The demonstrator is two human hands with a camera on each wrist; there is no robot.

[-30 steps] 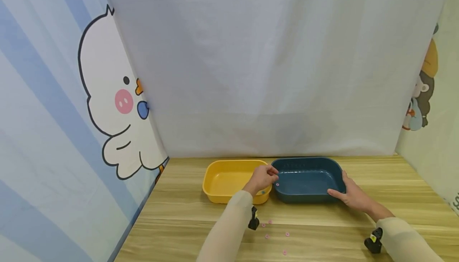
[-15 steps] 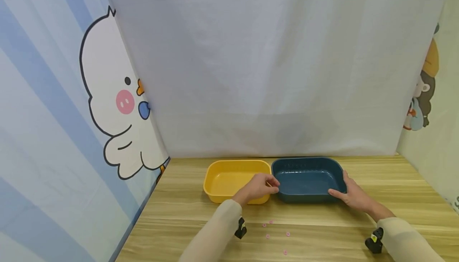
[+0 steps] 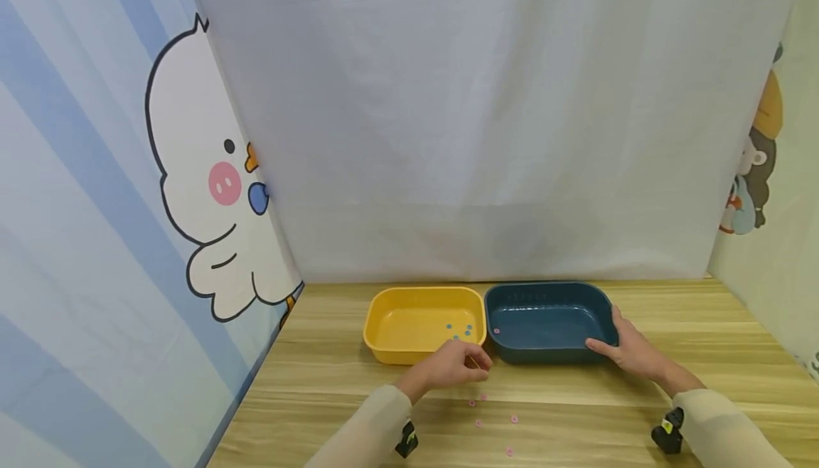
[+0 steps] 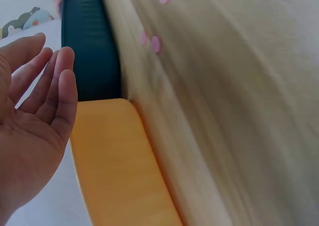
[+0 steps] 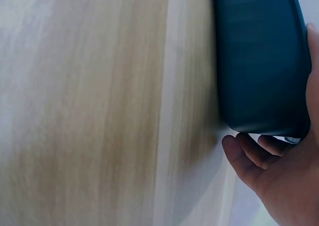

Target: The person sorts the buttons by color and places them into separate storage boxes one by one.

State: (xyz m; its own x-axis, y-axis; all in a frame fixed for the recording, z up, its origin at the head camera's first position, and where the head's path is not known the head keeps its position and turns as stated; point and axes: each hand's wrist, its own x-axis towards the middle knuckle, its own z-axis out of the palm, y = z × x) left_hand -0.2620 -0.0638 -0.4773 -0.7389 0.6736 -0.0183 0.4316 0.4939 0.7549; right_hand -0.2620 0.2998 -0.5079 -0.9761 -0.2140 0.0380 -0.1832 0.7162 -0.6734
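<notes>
My left hand (image 3: 448, 367) hovers just in front of the yellow tray (image 3: 397, 355), its fingers loosely bent, and nothing shows between them. In the left wrist view the palm and fingers (image 4: 65, 94) look bare. Several small blue rings (image 3: 468, 333) lie in the yellow tray near its right front corner. My right hand (image 3: 635, 351) holds the dark blue tray (image 3: 550, 355) at its right end, thumb at the front rim and fingers against the end wall (image 5: 269, 121). One pink ring (image 3: 496, 331) lies inside that tray near its left end.
Several small pink rings (image 3: 515, 419) are scattered on the wooden table (image 3: 320, 397) in front of the trays. The trays stand side by side, close together. A white cloth (image 3: 448, 134) hangs behind the table, with printed curtains (image 3: 83, 240) at the sides.
My left hand has moved from the place where the trays meet toward the front and slightly left, uncovering the blue rings. The right hand stays at the dark blue tray.
</notes>
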